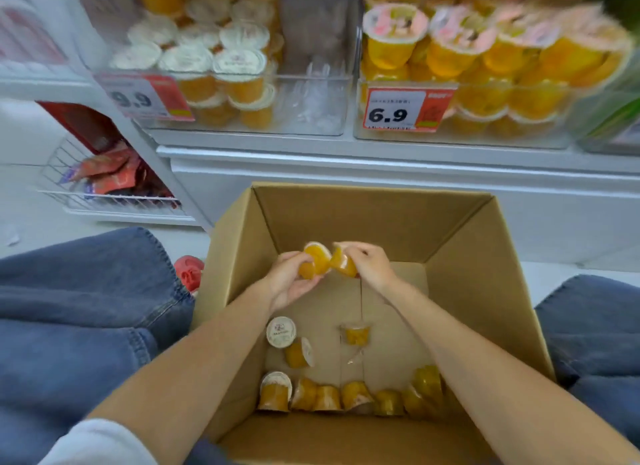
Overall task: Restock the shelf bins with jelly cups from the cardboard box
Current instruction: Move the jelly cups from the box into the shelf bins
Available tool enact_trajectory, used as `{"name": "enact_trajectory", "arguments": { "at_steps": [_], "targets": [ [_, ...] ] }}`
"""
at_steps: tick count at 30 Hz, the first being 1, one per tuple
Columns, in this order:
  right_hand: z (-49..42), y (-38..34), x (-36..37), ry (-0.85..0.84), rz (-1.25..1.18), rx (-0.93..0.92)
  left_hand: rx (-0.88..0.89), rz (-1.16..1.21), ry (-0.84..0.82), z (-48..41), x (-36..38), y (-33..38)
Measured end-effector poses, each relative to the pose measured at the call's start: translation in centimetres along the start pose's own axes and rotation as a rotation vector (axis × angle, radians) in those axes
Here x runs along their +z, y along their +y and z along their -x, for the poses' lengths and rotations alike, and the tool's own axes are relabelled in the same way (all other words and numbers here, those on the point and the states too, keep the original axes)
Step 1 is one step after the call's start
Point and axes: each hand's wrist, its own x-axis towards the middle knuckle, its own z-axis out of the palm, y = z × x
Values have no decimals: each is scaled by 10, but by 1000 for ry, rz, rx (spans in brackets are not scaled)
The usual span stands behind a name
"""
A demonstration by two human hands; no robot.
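An open cardboard box (460, 277) sits on the floor between my knees. Over its far half my left hand (289, 279) grips an orange jelly cup (316, 259). Beside it my right hand (369, 262) grips another orange jelly cup (343, 262), and the two cups touch. Several more jelly cups (329, 397) lie along the near side of the box floor, some tipped over. Above, a clear shelf bin (311, 118) tagged 9.9 holds white-lidded cups on its left side. A second bin (381, 139) tagged 6.9 is piled with pink-lidded cups.
The white shelf ledge (346, 156) runs just behind the box. A wire basket (86, 201) with red snack packets sits low at left. My jeans-clad knees (79, 308) flank the box, and a red object (188, 270) lies by the left knee.
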Motion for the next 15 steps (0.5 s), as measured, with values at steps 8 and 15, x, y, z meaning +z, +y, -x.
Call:
{"name": "enact_trajectory", "arguments": {
  "at_steps": [8,15],
  "targets": [
    [46,-145,-47,54,304,-428,204,123,-318,97,21,104],
    [53,-253,-29,188,402,-756,909,-445,137,173,24,201]
  ]
}}
